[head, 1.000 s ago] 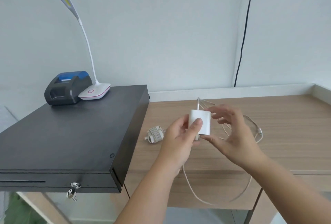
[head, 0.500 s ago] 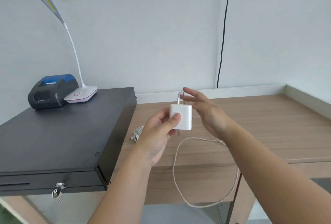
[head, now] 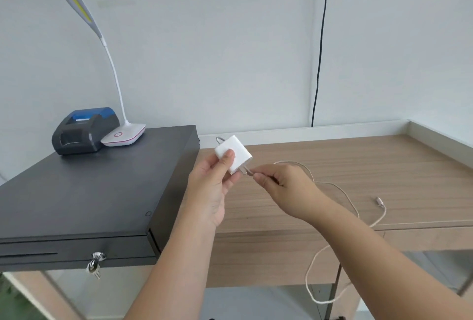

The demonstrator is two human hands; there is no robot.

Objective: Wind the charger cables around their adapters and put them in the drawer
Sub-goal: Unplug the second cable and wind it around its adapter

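My left hand (head: pixel 213 186) grips a white square charger adapter (head: pixel 236 152) above the wooden desk, thumb on its face and prongs pointing right. Just right of the prongs, my right hand (head: pixel 281 188) pinches the white cable (head: pixel 344 198). The cable loops over the desk, hangs below the front edge and ends in a plug (head: pixel 378 201) lying on the desk. A short loop of cable sticks out behind the adapter's top. The black cash drawer (head: pixel 84 191) at left is closed, with keys (head: pixel 94 266) in its lock. The earlier wound charger is hidden behind my left hand.
A black and blue receipt printer (head: pixel 82 130) and a white desk lamp (head: pixel 125 135) stand at the back of the drawer's top. The wooden desk (head: pixel 371 166) has a raised rim at the back and right. A black wire (head: pixel 320 51) runs down the wall.
My right hand came from behind the adapter round to its front right and now pinches the cable near the prongs. The adapter has tilted. The cable end now lies on the desk at right.
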